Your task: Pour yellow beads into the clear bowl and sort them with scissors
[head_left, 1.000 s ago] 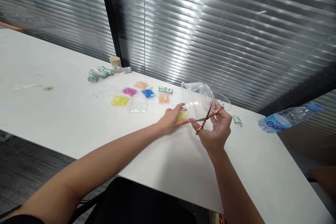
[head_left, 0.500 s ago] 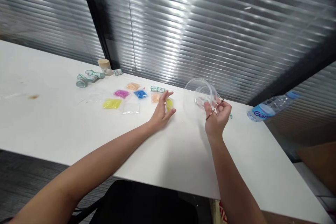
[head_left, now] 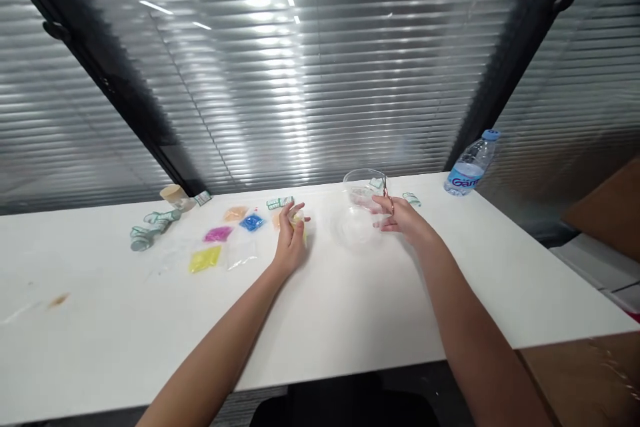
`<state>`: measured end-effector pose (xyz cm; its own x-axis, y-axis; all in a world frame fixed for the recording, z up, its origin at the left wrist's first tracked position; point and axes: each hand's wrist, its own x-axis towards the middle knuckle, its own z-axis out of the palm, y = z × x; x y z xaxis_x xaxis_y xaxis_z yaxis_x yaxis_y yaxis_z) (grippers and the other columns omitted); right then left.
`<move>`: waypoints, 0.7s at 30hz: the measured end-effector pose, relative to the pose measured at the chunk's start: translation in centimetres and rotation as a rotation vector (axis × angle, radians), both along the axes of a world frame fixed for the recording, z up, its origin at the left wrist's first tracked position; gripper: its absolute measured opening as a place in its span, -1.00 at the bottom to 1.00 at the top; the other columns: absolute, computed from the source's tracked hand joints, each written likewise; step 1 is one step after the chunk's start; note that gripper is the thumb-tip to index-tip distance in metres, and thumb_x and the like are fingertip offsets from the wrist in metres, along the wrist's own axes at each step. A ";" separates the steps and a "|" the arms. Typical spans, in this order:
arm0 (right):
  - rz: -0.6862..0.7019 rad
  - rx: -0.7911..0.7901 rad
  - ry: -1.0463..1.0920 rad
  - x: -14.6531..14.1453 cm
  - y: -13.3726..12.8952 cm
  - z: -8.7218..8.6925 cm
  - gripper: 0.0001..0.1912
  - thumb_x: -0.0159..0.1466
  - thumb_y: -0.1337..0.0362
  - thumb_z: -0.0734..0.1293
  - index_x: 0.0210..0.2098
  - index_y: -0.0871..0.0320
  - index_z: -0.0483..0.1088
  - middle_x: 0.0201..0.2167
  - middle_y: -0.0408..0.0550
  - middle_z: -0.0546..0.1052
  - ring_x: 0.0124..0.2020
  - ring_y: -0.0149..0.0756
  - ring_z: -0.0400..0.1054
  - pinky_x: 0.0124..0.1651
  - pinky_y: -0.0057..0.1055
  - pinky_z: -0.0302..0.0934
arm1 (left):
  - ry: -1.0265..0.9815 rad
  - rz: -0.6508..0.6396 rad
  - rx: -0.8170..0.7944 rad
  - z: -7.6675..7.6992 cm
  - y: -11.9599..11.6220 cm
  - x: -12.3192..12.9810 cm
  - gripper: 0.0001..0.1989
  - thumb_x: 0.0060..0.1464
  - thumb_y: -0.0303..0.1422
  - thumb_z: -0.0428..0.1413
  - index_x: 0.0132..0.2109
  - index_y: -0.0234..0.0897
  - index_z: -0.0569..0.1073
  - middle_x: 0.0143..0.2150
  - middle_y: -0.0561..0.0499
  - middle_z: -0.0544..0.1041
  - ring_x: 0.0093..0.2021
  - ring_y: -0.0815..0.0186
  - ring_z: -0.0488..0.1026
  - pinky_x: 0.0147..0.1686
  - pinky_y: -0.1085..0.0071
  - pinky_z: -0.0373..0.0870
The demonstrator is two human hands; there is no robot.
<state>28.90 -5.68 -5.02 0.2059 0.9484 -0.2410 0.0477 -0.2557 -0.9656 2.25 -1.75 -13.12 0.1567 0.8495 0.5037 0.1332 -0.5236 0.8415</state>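
My left hand (head_left: 292, 238) is cupped on its side over the white table (head_left: 320, 320), fingers apart. Something yellow (head_left: 304, 232), partly hidden by those fingers, sits against the palm side; I cannot tell its kind. In my right hand (head_left: 400, 217) is a small pair of copper-coloured scissors (head_left: 389, 201), blades pointing up and away. Its fingertips reach the side of a clear plastic tub (head_left: 356, 227), which now stands with its mouth up. Left of my left hand lie small clear packets: yellow (head_left: 205, 258), pink (head_left: 219, 234), blue (head_left: 251, 222) and orange (head_left: 236, 213).
A water bottle (head_left: 467, 173) with a blue cap stands at the back right. Green-and-white wrapped pieces (head_left: 155, 223) and a beige-topped cup (head_left: 175, 196) are at the back left. A colourless packet (head_left: 242, 255) lies nearer. Blinds behind glass (head_left: 320, 80) rise along the table's back edge.
The view has turned right and levelled. My right hand has lowered the tilted tub towards the table and loosened its fingers on it, keeping the scissors. My left hand stays by the yellow thing.
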 end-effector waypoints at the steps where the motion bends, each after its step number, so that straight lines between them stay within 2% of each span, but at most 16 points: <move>1: 0.029 -0.013 -0.009 0.7 -0.3 0.2 -0.48 0.11 -0.09 0.40 -0.12 0.17 0.40 -0.10 0.09 0.54 -0.46 -0.30 0.48 -0.33 -0.35 0.38 | 0.010 0.003 -0.005 0.1 -0.1 0.1 -0.48 0.30 -0.02 -0.14 0.27 -0.14 -0.01 0.25 -0.29 0.23 -0.04 0.23 0.45 0.10 0.03 0.28; 6: 0.036 -0.105 -0.125 4.3 -1.1 0.4 -0.38 0.11 -0.13 0.38 0.00 0.17 0.34 -0.11 0.12 0.55 -0.41 -0.23 0.50 -0.32 -0.29 0.37 | 0.062 -0.002 0.029 0.0 -0.3 0.3 -0.47 0.29 -0.03 -0.12 0.26 -0.16 -0.02 0.23 -0.30 0.26 -0.08 0.25 0.47 0.08 0.08 0.31; 9: -0.055 -0.133 -0.312 6.5 -1.1 -0.3 -0.45 0.04 -0.13 0.42 -0.21 0.20 0.39 -0.19 0.13 0.54 -0.33 -0.16 0.47 -0.31 -0.28 0.32 | 0.073 -0.016 0.078 -0.2 -0.1 0.4 -0.41 0.30 -0.07 -0.10 0.31 -0.14 -0.15 0.27 -0.32 0.21 -0.03 0.25 0.44 0.11 0.06 0.30; 12: -0.203 -0.114 -0.531 8.3 -1.1 -0.6 -0.50 -0.06 -0.11 0.48 -0.43 0.18 0.33 -0.32 0.09 0.51 -0.23 -0.06 0.40 -0.23 -0.25 0.22 | 0.049 -0.010 0.103 -0.3 0.0 0.5 -0.39 0.30 -0.08 -0.10 0.32 -0.13 -0.21 0.27 -0.32 0.18 0.13 0.19 0.35 0.12 0.03 0.30; 14: -0.352 -0.012 -0.647 8.5 -1.1 -0.2 -0.51 -0.05 -0.10 0.48 -0.41 0.14 0.29 -0.29 0.05 0.49 -0.18 -0.07 0.36 -0.17 -0.22 0.19 | 0.010 0.013 0.120 -0.4 0.1 0.6 -0.39 0.29 -0.08 -0.09 0.31 -0.13 -0.21 0.27 -0.33 0.16 0.25 0.16 0.22 0.13 0.04 0.30; 16: -0.503 0.271 -0.638 7.1 -1.3 0.7 -0.51 -0.06 -0.05 0.49 -0.36 0.12 0.29 -0.26 -0.01 0.49 -0.27 -0.19 0.36 -0.20 -0.25 0.21 | -0.020 0.048 0.124 -0.3 0.2 0.7 -0.40 0.29 -0.09 -0.08 0.30 -0.13 -0.18 0.28 -0.32 0.13 0.31 0.17 0.14 0.14 0.07 0.31; 18: -0.429 0.437 -0.286 4.1 -1.8 1.7 -0.50 -0.09 -0.05 0.50 -0.36 0.12 0.27 -0.38 -0.08 0.45 -0.43 -0.32 0.31 -0.36 -0.33 0.24 | -0.037 0.076 0.109 -0.3 0.2 0.8 -0.41 0.29 -0.09 -0.07 0.29 -0.12 -0.17 0.28 -0.30 0.12 0.32 0.19 0.12 0.14 0.09 0.31; 21: 0.080 0.427 0.198 -2.2 -2.8 1.9 -0.51 -0.04 -0.06 0.48 -0.38 0.12 0.25 -0.49 -0.20 0.38 -0.57 -0.45 0.23 -0.52 -0.44 0.22 | -0.064 0.109 0.093 -0.2 0.3 0.6 -0.41 0.29 -0.07 -0.07 0.28 -0.11 -0.18 0.27 -0.28 0.16 0.30 0.20 0.17 0.15 0.10 0.30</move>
<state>26.68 -8.45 -3.14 0.1178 0.9822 0.1463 -0.1449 0.1627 -0.9760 2.89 -1.41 -13.33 0.0315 0.8088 0.5872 0.1412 -0.5852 0.7985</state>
